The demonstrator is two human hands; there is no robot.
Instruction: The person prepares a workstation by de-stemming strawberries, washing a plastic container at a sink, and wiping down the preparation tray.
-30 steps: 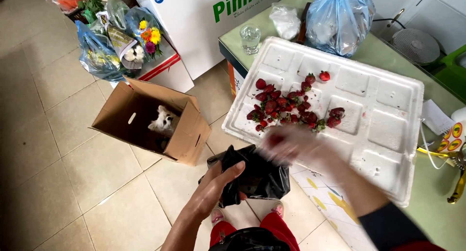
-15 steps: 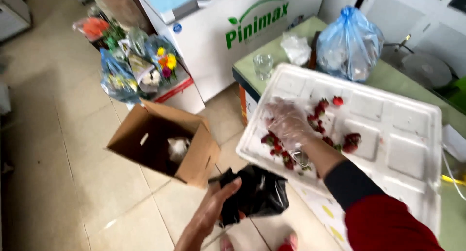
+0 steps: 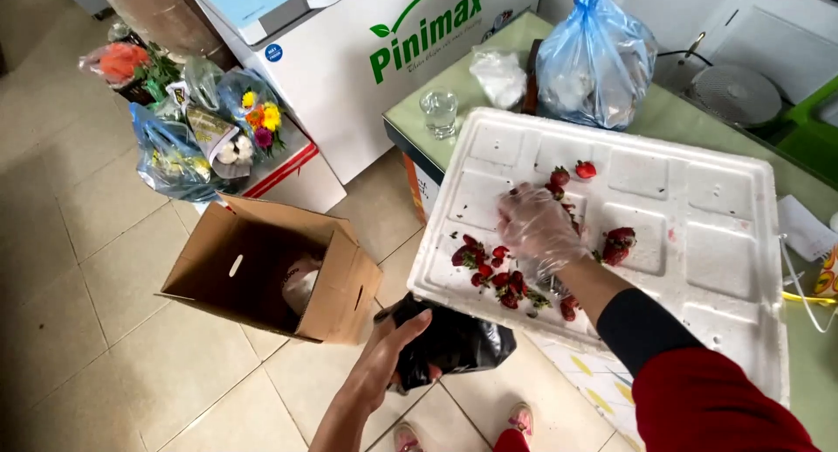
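- Right hand: in a clear plastic glove, laid palm-down on the white foam tray, fingers curled loosely over strawberries; whether any berry is actually gripped cannot be told.
- Left hand: bare, fingers closed on the rim of a black plastic bag, held just below the tray's near-left edge.
- Strawberries: scattered in the tray's near-left recesses, with a few loose ones farther right and at the far side.
- Handling, as a judgement: keep the bag mouth open and tight under the tray edge; sweep berries gently so that soft fruit is not crushed.
- Surroundings: open cardboard box on the floor at left; blue bag and glass on the table at the far side.
- Change from half a second ago: right hand sits nearer the tray's near-left edge; the left hand holds the bag much as then.
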